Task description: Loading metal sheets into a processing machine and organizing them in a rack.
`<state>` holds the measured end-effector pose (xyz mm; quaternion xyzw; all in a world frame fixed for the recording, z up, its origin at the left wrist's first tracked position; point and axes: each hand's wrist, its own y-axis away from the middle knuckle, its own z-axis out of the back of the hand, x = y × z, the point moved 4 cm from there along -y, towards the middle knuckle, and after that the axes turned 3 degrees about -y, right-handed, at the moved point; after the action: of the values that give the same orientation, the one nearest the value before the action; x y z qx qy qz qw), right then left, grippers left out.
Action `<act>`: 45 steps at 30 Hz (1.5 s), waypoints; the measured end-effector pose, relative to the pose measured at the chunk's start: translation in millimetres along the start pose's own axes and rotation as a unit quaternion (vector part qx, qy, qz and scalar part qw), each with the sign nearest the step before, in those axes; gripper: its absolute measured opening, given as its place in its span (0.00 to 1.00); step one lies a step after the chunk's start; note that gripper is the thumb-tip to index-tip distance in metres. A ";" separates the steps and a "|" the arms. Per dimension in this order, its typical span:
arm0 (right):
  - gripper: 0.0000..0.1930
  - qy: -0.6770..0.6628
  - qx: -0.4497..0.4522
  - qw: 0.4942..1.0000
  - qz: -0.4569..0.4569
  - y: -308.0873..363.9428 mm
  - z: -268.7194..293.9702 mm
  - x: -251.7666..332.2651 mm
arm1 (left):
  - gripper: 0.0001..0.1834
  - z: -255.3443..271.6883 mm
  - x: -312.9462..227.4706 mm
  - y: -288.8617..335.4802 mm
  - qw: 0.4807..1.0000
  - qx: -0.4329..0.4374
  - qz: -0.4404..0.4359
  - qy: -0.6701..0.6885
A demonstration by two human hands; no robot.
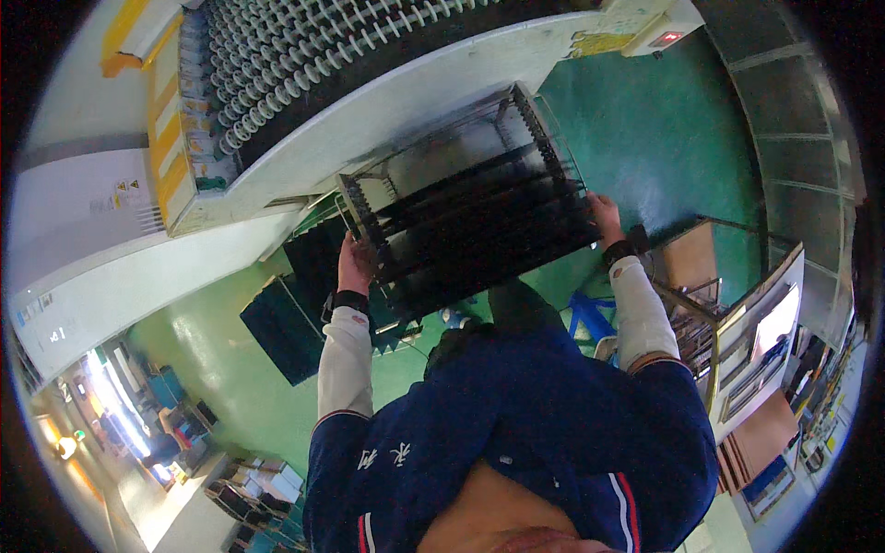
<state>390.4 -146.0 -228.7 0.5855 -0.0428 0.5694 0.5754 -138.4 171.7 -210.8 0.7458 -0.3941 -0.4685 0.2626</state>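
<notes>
In front of my body is a metal rack (pixel 542 129) with toothed slots along its two sides. Several thin dark panels (pixel 479 217) sit in those slots, one behind another. My left hand (pixel 353 264) is closed on the left side of the rack. On the opposite side, my right hand (pixel 606 219) has its fingers wrapped round the rack's side rail. The rack is tilted in this view, with its far edge close to the white side of a roller machine (pixel 277 78). What supports it from below is hidden.
More dark panels (pixel 281 332) stand on the green floor (pixel 198 336) at the left. A blue stool (pixel 590 318) is by my right leg. On the right are a metal-framed cart (pixel 714 359) and copper-coloured boards (pixel 765 433). The machine carries yellow striped edging (pixel 168 166).
</notes>
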 end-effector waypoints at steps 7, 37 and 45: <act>0.22 0.062 0.057 0.995 0.052 -8.6 9.3 8.4 | 0.11 -23.1 -3.3 33.6 0.998 -0.044 -0.033 -0.026; 0.23 0.448 0.074 0.699 0.552 327.8 -98.3 91.7 | 0.17 171.1 138.3 180.9 0.985 -0.107 -0.044 0.128; 0.22 0.409 0.051 0.711 0.570 334.7 -88.4 70.1 | 0.19 201.9 166.2 155.3 0.978 0.063 -0.036 0.198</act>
<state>124.2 -151.5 3.2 0.1882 -0.0997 0.9744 0.0718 -332.8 -57.1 -259.7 0.8525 -0.3359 -0.2952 0.2706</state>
